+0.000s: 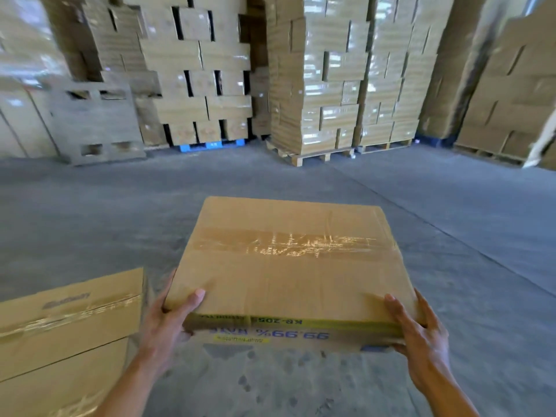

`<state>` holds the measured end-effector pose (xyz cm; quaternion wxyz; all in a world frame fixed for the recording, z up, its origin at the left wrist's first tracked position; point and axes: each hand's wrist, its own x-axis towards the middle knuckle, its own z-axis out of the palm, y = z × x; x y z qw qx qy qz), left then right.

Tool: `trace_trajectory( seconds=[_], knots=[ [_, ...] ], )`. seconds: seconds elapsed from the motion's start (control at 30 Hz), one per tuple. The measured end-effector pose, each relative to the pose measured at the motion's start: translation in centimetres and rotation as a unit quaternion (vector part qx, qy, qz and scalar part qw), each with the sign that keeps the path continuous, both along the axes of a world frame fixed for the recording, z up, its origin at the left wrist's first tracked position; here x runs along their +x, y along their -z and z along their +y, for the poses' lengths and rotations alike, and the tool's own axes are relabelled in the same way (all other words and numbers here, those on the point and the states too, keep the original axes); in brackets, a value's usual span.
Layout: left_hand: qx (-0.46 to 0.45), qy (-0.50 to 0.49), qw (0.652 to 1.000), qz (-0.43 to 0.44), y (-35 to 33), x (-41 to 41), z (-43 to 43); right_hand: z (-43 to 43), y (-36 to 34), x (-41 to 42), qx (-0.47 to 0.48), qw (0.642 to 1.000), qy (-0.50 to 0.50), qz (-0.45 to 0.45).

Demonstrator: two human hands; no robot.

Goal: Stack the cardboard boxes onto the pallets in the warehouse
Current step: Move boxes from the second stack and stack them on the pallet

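Bottom of frame, left hand (173,320) and right hand (418,329) grip the near corners of the taped cardboard box (288,266), thumbs on top, held mid-frame above the concrete floor (451,236), another box (69,326) at lower left, wrapped box stacks (331,70) on pallets (313,158) across the top.

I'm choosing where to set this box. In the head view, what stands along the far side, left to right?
Upright pallet → box stack on blue pallet → wrapped stack on wooden pallet → second wrapped stack → far-right box stack.
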<state>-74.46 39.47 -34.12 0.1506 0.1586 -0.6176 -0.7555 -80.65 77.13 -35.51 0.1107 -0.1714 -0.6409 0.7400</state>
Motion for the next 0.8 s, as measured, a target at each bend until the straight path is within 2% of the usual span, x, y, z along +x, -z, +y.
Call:
trace_trajectory(
  seconds=[0.1,0.3,0.67,0.8],
  knots=[
    [0.008,-0.007,1.0,0.025,-0.8,5.7,0.6,0.6,-1.0,5.5,-0.018,0.999,-0.012,0.024],
    [-0.01,-0.047,0.999,0.003,-1.6,18.0,3.7,3.4,-2.1,15.4,-0.022,0.998,-0.057,0.014],
    [0.045,-0.116,0.992,0.003,-0.6,35.0,8.4,7.6,-1.0,26.5,-0.009,0.99,-0.13,0.061],
    [0.044,-0.17,0.984,-0.018,-0.5,42.4,10.6,8.4,-0.3,31.9,0.012,0.984,-0.174,0.041]
  ],
)
